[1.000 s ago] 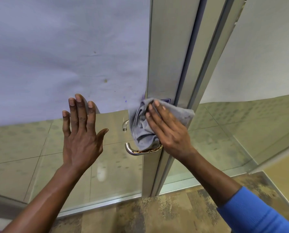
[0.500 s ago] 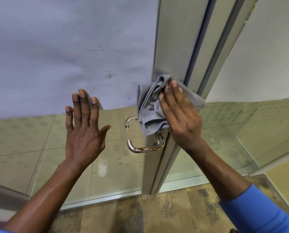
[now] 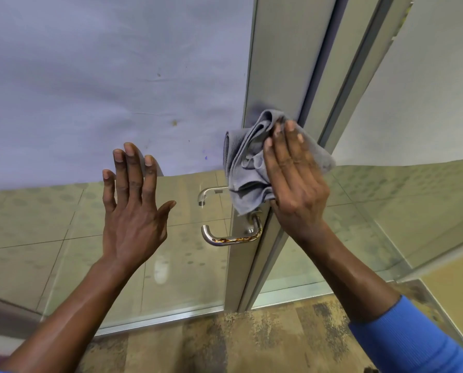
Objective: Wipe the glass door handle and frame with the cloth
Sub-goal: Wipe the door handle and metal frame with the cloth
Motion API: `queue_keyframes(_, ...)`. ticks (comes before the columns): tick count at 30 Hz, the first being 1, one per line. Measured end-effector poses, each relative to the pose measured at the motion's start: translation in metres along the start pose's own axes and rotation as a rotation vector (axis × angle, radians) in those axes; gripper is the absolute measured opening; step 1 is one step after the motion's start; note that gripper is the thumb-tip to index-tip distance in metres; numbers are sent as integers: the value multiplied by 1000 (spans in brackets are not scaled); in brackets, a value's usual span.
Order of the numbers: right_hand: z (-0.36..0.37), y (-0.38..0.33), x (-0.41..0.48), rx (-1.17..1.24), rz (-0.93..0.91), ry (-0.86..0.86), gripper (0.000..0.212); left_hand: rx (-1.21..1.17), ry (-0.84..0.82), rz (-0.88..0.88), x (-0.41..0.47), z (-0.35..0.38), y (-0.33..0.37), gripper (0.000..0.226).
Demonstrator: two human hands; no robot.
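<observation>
A right hand (image 3: 296, 184) is pressing a crumpled grey microfibre cloth (image 3: 248, 168) flat against the brushed aluminium door frame (image 3: 276, 63), just above the curved steel lever handle (image 3: 231, 235), its fingers (image 3: 284, 146) lying extended over the folds rather than clenched. The left hand (image 3: 133, 208) is bracing, fingers spread and holding nothing, against the glass door pane (image 3: 63, 224). Loosely bunched, the cloth is likely risking a slip from under the palm, and the rust-streaked handle below is looking unfinished.
</observation>
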State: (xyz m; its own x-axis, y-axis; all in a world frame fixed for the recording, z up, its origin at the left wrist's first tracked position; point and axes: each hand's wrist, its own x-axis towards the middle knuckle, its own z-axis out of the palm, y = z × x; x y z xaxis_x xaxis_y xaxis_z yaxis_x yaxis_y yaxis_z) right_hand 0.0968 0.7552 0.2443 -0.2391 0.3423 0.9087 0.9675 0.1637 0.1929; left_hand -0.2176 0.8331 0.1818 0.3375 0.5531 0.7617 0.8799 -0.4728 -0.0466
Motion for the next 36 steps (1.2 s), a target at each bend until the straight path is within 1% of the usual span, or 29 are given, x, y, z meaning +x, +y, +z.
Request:
queue_keyframes(2,4,-6,-13,32,-91,-77,54,1,2,4,0,0,0,104)
queue_keyframes(6,-3,3,-60,16,-381,-385,52,5,-2,0,0,-1,-1,105)
queue_keyframes(7,-8,7,-67,-16,-420,-431,53,3,-1,0,0,-1,-1,106)
queue_keyframes(8,-12,8,-70,-47,-417,-435,53,3,-1,0,0,-1,-1,106)
queue_keyframes(9,-14,8,-69,-71,-377,-396,53,3,-2,-2,1,-1,-1,107)
queue_keyframes(11,-14,6,-51,-93,-229,-252,51,1,-7,-5,1,-2,1,107)
queue_keyframes(13,-11,7,-22,-51,-87,-102,53,0,-4,1,1,-1,1,108)
queue_keyframes(15,-5,6,2,1,-40,-12,56,-5,-11,-1,1,-2,1,107)
queue_keyframes(16,-2,4,5,13,-49,-4,57,-8,-15,1,1,-3,1,107)
queue_keyframes(18,3,-4,-3,7,-114,-55,57,-8,-14,6,0,-3,0,107)
queue_keyframes(21,5,-7,-37,21,-273,-216,54,-5,-13,4,0,-3,-1,108)
queue_keyframes(23,2,0,-60,0,-347,-321,52,-10,-13,5,0,-3,-1,107)
queue_keyframes(25,-4,5,-78,-58,-368,-389,54,-7,-16,11,0,-3,-2,106)
queue_keyframes(26,-7,6,-83,-91,-345,-392,55,-6,-17,12,0,-3,-3,106)
queue_keyframes(28,-11,7,-80,-139,-234,-316,57,-7,-14,12,0,-3,-3,106)
queue_keyframes(32,-4,1,-33,-118,23,-5,60,-12,-16,14,1,-3,-3,107)
queue_keyframes(34,2,-2,-11,-72,61,113,63,-12,-20,7,0,-3,-3,107)
queue_keyframes(36,6,-3,-5,-40,18,137,60,-12,-22,2,0,-2,-2,107)
